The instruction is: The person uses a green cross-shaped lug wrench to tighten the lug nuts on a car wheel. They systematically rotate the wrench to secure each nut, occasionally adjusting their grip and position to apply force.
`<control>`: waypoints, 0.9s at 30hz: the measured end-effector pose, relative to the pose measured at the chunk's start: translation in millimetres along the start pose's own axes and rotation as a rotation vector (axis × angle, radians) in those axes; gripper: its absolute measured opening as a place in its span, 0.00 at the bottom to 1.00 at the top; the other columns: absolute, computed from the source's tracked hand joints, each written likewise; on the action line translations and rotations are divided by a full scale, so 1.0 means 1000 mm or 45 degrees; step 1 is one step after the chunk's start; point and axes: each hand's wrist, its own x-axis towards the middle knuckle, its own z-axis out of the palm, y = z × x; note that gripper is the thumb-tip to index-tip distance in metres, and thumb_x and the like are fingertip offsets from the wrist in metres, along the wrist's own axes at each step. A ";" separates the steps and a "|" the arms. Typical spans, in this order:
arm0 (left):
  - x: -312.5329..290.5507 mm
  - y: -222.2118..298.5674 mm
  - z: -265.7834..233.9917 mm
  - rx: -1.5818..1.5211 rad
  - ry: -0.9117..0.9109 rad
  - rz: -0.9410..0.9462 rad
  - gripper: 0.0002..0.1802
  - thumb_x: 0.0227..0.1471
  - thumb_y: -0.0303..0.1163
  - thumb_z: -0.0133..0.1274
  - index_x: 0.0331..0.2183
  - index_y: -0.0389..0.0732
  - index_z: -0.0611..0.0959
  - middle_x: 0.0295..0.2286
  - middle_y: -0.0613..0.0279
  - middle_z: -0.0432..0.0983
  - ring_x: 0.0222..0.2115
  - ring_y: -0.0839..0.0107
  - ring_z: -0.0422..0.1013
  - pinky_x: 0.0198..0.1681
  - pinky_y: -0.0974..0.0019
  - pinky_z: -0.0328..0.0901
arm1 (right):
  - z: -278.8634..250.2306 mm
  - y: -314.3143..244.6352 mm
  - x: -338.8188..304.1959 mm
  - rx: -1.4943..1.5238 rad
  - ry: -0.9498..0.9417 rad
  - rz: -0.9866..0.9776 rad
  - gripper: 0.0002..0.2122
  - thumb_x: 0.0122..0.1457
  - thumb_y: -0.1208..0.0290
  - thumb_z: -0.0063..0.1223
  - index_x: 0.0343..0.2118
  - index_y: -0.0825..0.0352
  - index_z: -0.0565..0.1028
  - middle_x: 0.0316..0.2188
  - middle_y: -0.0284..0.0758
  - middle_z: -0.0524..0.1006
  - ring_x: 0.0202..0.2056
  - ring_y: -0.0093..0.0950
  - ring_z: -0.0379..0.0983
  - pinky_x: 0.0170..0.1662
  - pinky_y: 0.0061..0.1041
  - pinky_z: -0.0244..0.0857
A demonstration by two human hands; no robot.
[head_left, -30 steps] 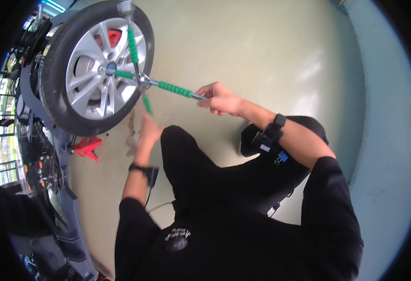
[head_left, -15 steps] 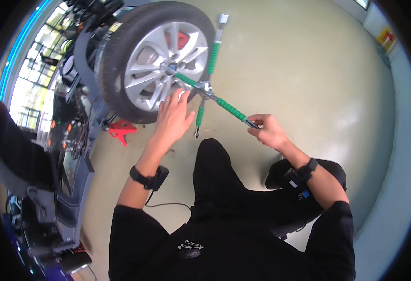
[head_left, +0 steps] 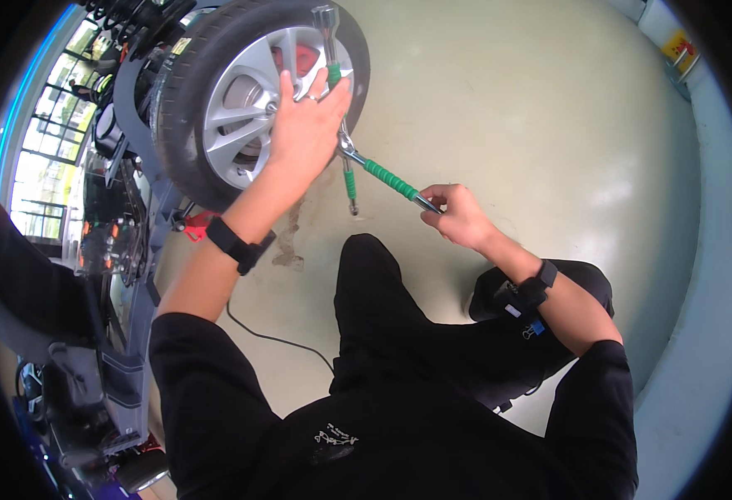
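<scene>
A four-way lug wrench [head_left: 389,178] with green-wrapped arms is held up against a silver alloy wheel [head_left: 237,137] with a black tyre. My right hand [head_left: 459,217] pinches the bare metal end of the arm that points toward me. My left hand [head_left: 306,129] is in front of the wheel, its fingers stretched and spread against the wrench's upper arm. It covers the wheel's middle and the arm that runs to it, so whether the socket sits on a nut is hidden. A red brake caliper [head_left: 299,60] shows through the spokes.
A red stand [head_left: 196,225] is partly hidden behind my left forearm. Vehicle frame parts [head_left: 124,325] line the left side. Stains [head_left: 287,250] mark the pale floor, and a black cable [head_left: 278,338] hangs by my left arm. A pale wall [head_left: 707,250] bounds the right.
My left hand has moved up from the wheel's lower rim to the wrench's upper arm. The wrench has turned, its upper arm swinging left. My right hand has shifted slightly up and left.
</scene>
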 end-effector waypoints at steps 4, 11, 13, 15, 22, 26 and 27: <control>-0.018 0.011 -0.015 -0.145 -0.039 -0.212 0.31 0.44 0.39 0.59 0.51 0.46 0.71 0.54 0.70 0.59 0.47 0.61 0.65 0.49 0.38 0.59 | -0.001 0.007 0.004 -0.107 0.033 -0.049 0.15 0.46 0.74 0.54 0.39 0.72 0.77 0.24 0.42 0.78 0.26 0.32 0.74 0.34 0.30 0.68; -0.104 0.057 -0.017 -0.661 -0.101 -0.789 0.37 0.44 0.35 0.58 0.57 0.44 0.64 0.53 0.58 0.55 0.43 0.53 0.68 0.33 0.55 0.71 | -0.002 -0.003 -0.004 0.181 -0.183 0.258 0.13 0.52 0.76 0.53 0.40 0.74 0.74 0.17 0.30 0.71 0.14 0.18 0.65 0.17 0.20 0.60; -0.128 0.093 0.003 -0.822 -0.235 -1.021 0.41 0.45 0.35 0.58 0.59 0.45 0.60 0.54 0.54 0.52 0.43 0.49 0.68 0.34 0.52 0.70 | 0.004 -0.003 -0.002 0.265 -0.246 0.319 0.12 0.52 0.76 0.52 0.40 0.74 0.74 0.16 0.29 0.69 0.14 0.17 0.64 0.16 0.19 0.59; -0.140 0.116 0.028 -1.032 -0.517 -1.079 0.41 0.45 0.36 0.58 0.59 0.44 0.60 0.54 0.50 0.53 0.43 0.47 0.69 0.36 0.49 0.69 | 0.010 0.002 0.002 0.260 -0.259 0.299 0.11 0.52 0.75 0.52 0.38 0.74 0.74 0.16 0.30 0.69 0.14 0.19 0.64 0.16 0.20 0.61; -0.119 0.121 0.053 -1.500 -0.801 -0.599 0.26 0.50 0.42 0.53 0.50 0.42 0.73 0.41 0.49 0.75 0.42 0.53 0.72 0.42 0.52 0.68 | -0.007 -0.002 0.004 0.218 -0.208 0.243 0.11 0.52 0.78 0.51 0.39 0.74 0.72 0.15 0.29 0.68 0.13 0.18 0.63 0.16 0.19 0.59; -0.113 0.093 0.023 -1.556 -0.590 -0.587 0.19 0.51 0.42 0.52 0.43 0.42 0.77 0.37 0.51 0.77 0.39 0.52 0.73 0.41 0.54 0.69 | 0.000 -0.010 0.004 0.180 -0.269 0.192 0.14 0.51 0.77 0.52 0.41 0.76 0.70 0.16 0.32 0.70 0.14 0.20 0.66 0.16 0.22 0.61; -0.114 0.088 0.021 -1.550 -0.575 -0.605 0.18 0.51 0.42 0.52 0.41 0.42 0.77 0.36 0.52 0.77 0.38 0.52 0.74 0.41 0.54 0.69 | 0.003 -0.010 0.002 0.172 -0.270 0.185 0.14 0.51 0.77 0.52 0.41 0.77 0.70 0.16 0.33 0.70 0.14 0.21 0.66 0.15 0.22 0.61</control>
